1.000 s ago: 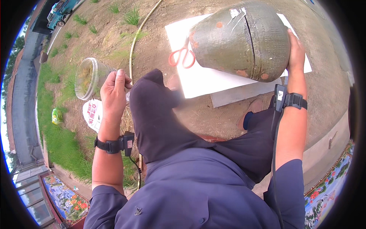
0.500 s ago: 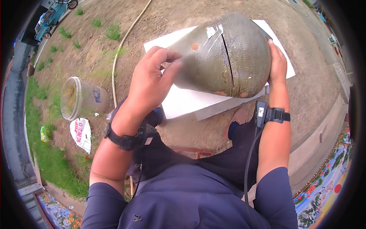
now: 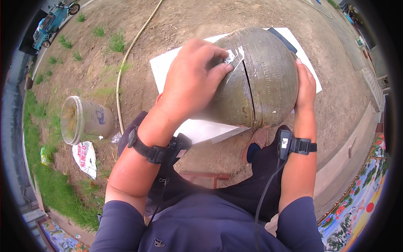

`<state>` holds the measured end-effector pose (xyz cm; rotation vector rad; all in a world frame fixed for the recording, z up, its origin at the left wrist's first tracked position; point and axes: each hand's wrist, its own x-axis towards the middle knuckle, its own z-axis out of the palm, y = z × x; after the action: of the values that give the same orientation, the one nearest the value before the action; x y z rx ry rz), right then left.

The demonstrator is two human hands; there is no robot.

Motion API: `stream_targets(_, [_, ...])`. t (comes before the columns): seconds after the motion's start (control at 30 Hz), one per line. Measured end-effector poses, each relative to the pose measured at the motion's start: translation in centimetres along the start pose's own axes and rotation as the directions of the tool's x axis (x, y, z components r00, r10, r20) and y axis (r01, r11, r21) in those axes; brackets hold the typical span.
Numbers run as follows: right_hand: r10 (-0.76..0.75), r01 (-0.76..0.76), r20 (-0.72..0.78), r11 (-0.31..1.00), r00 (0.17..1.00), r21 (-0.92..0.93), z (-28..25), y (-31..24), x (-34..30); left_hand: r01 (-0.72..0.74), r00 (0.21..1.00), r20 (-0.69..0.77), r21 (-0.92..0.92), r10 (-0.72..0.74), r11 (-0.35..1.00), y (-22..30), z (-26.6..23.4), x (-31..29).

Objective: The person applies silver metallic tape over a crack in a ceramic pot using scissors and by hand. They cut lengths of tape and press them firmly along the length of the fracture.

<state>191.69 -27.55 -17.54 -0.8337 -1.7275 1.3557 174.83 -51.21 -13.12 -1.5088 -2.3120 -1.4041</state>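
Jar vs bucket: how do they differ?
The jar is opaque olive-brown; the bucket is see-through. The jar is on a white sheet; the bucket is on the ground. The right hand touches the jar; no hand touches the bucket. Both are rounded.

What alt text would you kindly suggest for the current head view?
A person's left hand touches a white patch on a large greenish-brown jar with a dark crack, while the right hand rests against its right side. A white sheet is underneath; a bucket is further left.
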Motion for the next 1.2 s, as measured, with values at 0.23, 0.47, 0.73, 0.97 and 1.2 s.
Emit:
stream_targets(0.23, [-0.014, 0.015, -0.007, 0.999, 1.000, 0.038, 0.2, 0.2, 0.0, -0.024, 1.000, 0.009, 0.068, 0.024, 0.997, -0.5, -0.3, 0.9])
stream_targets(0.47, [-0.029, 0.029, 0.002, 1.000, 1.000, 0.007, -0.2, 0.2, 0.1, 0.108, 0.994, 0.037, -0.076, -0.105, 0.991, -0.2, -0.9, 0.8])
stream_targets(0.73, [0.050, -0.054, 0.036, 0.989, 0.998, 0.135, 0.1, 0.3, 0.1, -0.004, 1.000, 0.005, 0.068, 0.003, 0.998, 0.6, -0.3, 1.2])
stream_targets(0.97, [0.038, -0.046, 0.058, 0.989, 0.998, 0.138, -0.1, 0.8, 0.4, -0.039, 0.998, 0.059, 0.064, 0.035, 0.997, 1.6, -0.2, 1.9])
stream_targets(1.2, [0.054, -0.063, 0.071, 0.989, 0.996, 0.135, -0.2, 0.5, 0.2, -0.013, 0.999, 0.046, 0.071, 0.010, 0.997, 1.5, -0.4, 2.4])
